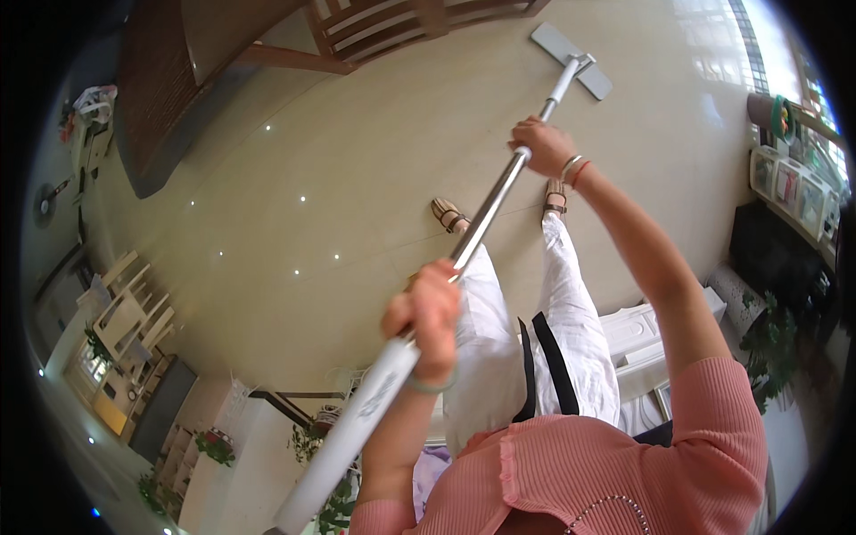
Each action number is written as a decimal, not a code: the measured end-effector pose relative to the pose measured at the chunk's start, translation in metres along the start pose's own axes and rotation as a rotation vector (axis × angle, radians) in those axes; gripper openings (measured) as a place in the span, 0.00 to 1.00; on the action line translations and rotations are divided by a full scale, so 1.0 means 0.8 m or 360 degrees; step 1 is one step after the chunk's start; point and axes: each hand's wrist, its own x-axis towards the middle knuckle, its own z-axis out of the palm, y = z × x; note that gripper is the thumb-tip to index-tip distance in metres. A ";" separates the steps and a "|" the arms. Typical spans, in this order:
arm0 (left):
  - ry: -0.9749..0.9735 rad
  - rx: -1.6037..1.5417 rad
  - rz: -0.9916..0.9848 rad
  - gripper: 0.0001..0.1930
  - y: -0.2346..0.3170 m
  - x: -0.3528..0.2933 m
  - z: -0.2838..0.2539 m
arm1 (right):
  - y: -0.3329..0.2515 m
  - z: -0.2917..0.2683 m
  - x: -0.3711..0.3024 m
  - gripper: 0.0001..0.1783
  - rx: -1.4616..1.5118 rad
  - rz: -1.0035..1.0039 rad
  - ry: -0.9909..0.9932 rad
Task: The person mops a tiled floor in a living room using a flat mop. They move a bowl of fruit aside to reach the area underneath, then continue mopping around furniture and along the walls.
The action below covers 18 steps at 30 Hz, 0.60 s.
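A flat mop [486, 211] with a silver pole runs slantwise from the lower left to the upper right. Wrapped round the pole just above its thick white grip [374, 401] is my left hand [426, 312], slightly blurred. Farther along, my right hand [542, 144] is closed round the pole near a white joint, with a bracelet and a red cord at its wrist. The mop's pale grey rectangular head [557, 45] lies on the glossy beige floor [357, 187], ahead and to the right of my feet.
Wooden furniture with a slatted side [383, 31] stands at the far left. Along the right are a plant pot [769, 113], clear storage boxes [798, 192] and a black object [780, 254]. White furniture [629, 334] is close behind my legs. A pale chair [129, 316] stands at the left.
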 end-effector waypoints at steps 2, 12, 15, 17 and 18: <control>-0.0184 -0.0040 -0.0044 0.13 -0.017 0.000 0.015 | 0.028 -0.011 -0.013 0.03 -0.0052 0.0137 -0.0012; -0.0029 0.0222 -0.0169 0.14 0.080 -0.049 -0.141 | -0.136 0.099 -0.049 0.11 0.0064 0.0010 -0.0139; 0.0171 0.0260 -0.0131 0.14 0.155 -0.063 -0.196 | -0.247 0.131 -0.056 0.09 0.0182 -0.0165 -0.0123; 0.0120 0.0455 -0.0055 0.13 0.205 -0.063 -0.211 | -0.310 0.138 -0.061 0.05 0.0348 -0.0222 -0.0038; 0.0119 0.0514 -0.0067 0.14 0.227 -0.066 -0.212 | -0.336 0.139 -0.063 0.05 0.0459 -0.0239 -0.0037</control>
